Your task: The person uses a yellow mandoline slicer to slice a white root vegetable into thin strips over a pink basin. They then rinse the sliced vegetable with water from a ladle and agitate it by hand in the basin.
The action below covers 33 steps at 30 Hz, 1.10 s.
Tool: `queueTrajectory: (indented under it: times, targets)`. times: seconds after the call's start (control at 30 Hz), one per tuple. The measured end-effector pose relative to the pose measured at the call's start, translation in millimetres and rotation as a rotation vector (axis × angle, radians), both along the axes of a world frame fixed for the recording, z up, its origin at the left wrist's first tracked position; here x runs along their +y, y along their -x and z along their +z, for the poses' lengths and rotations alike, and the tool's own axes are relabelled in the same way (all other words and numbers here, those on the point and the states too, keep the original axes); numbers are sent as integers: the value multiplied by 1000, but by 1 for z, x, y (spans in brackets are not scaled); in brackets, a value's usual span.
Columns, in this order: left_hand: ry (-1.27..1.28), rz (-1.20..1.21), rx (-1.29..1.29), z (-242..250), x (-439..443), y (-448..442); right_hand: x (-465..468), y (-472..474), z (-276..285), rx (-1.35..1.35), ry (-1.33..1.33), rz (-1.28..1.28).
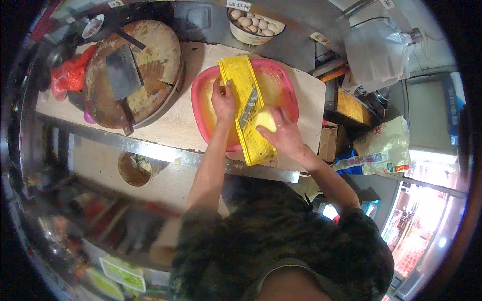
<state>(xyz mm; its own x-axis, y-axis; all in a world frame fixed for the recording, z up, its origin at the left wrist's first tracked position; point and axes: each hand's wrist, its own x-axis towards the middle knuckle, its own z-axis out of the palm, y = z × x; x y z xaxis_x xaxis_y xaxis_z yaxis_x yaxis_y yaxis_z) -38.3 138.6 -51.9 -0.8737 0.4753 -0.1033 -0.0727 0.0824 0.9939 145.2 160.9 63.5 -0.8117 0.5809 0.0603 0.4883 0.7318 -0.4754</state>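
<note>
A yellow mandoline slicer (237, 81) with a slanted metal blade (249, 107) lies across a pink plastic basin (196, 109). My left hand (224, 103) grips the slicer's left edge, its fingers partly hidden beneath the board. In my right hand (282, 133) is a pale yellow peeled piece, probably potato (266, 121), pressed on the slicer face just right of the blade. Yellowish, cloudy contents show in the basin on both sides of the slicer. How much has been sliced is not visible.
A round wooden chopping block (160, 49) with a cleaver (122, 71) on it stands at left, beside a red plastic bag (81, 67). Behind the basin is a bowl of eggs (250, 37). A metal edge (162, 152) borders the counter; below it sits a tub (131, 173).
</note>
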Motion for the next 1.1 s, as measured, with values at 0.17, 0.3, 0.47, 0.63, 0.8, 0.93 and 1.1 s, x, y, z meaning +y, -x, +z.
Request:
queueTrajectory:
  times: [0.17,0.3,0.47,0.63,0.8,0.93,1.1]
  targets:
    - [-65,1,-46,5,-4,1,-14,-7,-10,-131,-328,133]
    - [-83,-24,-183,0,-3,0,-1,1,-10,-217,-481,312]
    - [-249,77,-4,-11,4,-1,66,113,-27,-80,-599,242]
    - [-144,-22,-194,-5,0,2,108,156,-27,-221,-325,151]
    - [-177,13,-196,2,-3,1,15,25,-6,-319,-297,257]
    - [-153,-4,-183,1,-2,1,6,31,-12,-168,-642,421]
    - [-125,-19,-163,2,-3,4,83,157,-37,-53,-503,147]
